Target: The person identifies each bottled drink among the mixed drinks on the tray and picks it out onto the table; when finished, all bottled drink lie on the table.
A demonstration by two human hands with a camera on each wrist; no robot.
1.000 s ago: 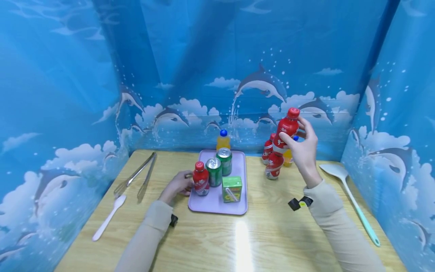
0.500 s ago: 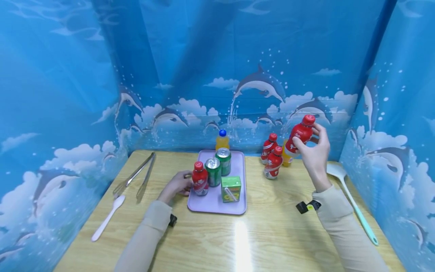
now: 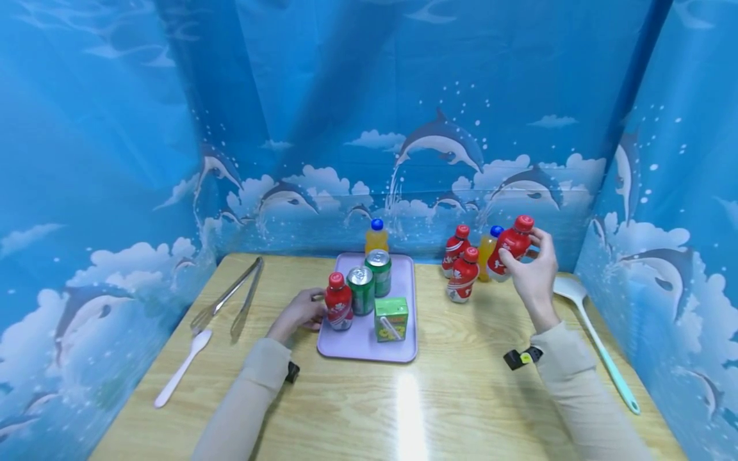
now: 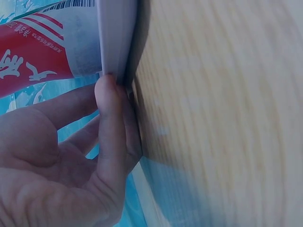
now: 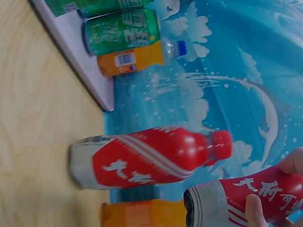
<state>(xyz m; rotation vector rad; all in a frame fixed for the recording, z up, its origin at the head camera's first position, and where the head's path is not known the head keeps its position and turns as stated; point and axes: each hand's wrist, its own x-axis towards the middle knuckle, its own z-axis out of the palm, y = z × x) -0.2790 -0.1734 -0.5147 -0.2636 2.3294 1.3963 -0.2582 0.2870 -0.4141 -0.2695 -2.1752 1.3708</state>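
Note:
My right hand (image 3: 533, 272) holds a red plastic drink bottle (image 3: 512, 246) between thumb and fingers, slightly tilted, at the back right. In the right wrist view this bottle (image 5: 265, 196) has white writing and a pale lower part. To its left stand two similar red bottles (image 3: 463, 276) and an orange drink bottle (image 3: 486, 255) with a blue cap. My left hand (image 3: 300, 315) grips the left edge of the lilac tray (image 3: 354, 349), its fingertips (image 4: 108, 85) at the rim in the left wrist view. Right beside that hand, another red bottle (image 3: 338, 303) stands on the tray.
Two green cans (image 3: 360, 293), a green juice box (image 3: 391, 320) and another orange bottle (image 3: 377, 235) stand on the tray. Metal tongs (image 3: 230, 294) and a white spoon (image 3: 183, 371) lie left. A spatula (image 3: 596, 339) lies right. A blue dolphin-print curtain (image 3: 323, 128) encloses the table.
My right hand has moved right, then lower, with the red bottle, from above the other red bottles to beside the orange one, now less covered. My left hand has stayed at the tray.

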